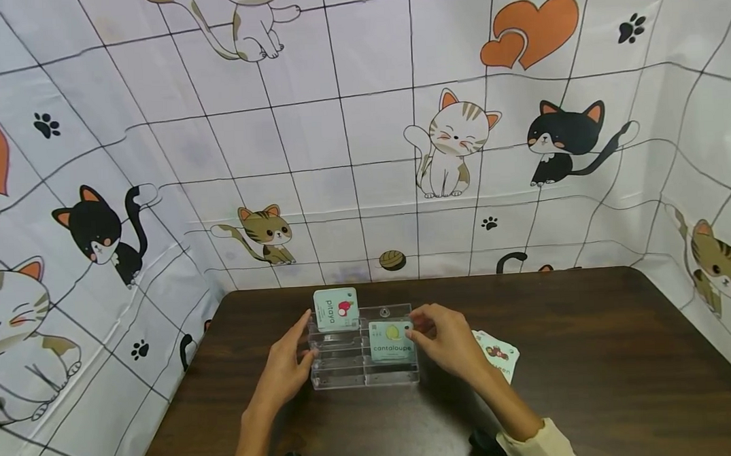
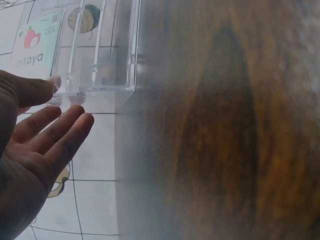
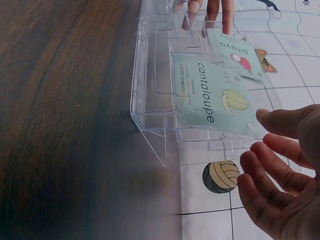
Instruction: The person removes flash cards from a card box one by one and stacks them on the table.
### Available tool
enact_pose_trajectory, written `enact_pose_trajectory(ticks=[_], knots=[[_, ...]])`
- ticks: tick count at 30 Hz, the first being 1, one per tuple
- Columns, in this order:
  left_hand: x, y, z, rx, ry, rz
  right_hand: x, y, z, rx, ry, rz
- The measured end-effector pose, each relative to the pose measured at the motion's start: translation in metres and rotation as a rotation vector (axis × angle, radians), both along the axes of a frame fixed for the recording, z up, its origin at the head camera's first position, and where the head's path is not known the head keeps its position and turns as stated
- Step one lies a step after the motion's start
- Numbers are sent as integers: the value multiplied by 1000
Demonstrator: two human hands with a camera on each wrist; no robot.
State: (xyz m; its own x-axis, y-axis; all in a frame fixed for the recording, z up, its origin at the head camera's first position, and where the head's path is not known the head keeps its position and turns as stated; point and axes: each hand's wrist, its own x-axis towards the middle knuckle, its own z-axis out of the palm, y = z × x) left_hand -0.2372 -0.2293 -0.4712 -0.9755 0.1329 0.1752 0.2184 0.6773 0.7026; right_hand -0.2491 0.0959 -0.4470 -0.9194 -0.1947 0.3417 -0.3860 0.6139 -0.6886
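Observation:
A clear plastic tiered rack (image 1: 338,379) stands on the table between both hands. In its upper left slot sits a pitaya card (image 1: 335,309); lower on the right side leans a cantaloupe card (image 1: 391,341). My left hand (image 1: 284,367) is at the rack's left side, thumb at the edge and the other fingers extended below it in the left wrist view. At the right side is my right hand (image 1: 450,340). In the right wrist view its thumb (image 3: 282,121) reaches the cantaloupe card's top corner, with the other fingers loosely bent and apart from the thumb.
More fruit cards (image 1: 498,355) lie on the dark wooden table (image 1: 623,366), partly behind the right forearm. A white cloth with cat drawings (image 1: 374,139) hangs behind the table and along its sides. Dark wrist straps (image 1: 488,447) show near the bottom edge.

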Motion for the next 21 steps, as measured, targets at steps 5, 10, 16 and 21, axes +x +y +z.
enact_pose_trajectory(ticks=[5,10,16,21], knots=[[-1,0,1,5,3,6,-3,-1,-2,-16,26,10],[0,0,-1,6,-8,-2,-1,-1,-6,-24,33,0],[0,0,-2,7,-6,1,0,-6,-11,-46,35,-26],[-1,0,-2,3,-2,3,0,-7,-13,-57,18,-12]])
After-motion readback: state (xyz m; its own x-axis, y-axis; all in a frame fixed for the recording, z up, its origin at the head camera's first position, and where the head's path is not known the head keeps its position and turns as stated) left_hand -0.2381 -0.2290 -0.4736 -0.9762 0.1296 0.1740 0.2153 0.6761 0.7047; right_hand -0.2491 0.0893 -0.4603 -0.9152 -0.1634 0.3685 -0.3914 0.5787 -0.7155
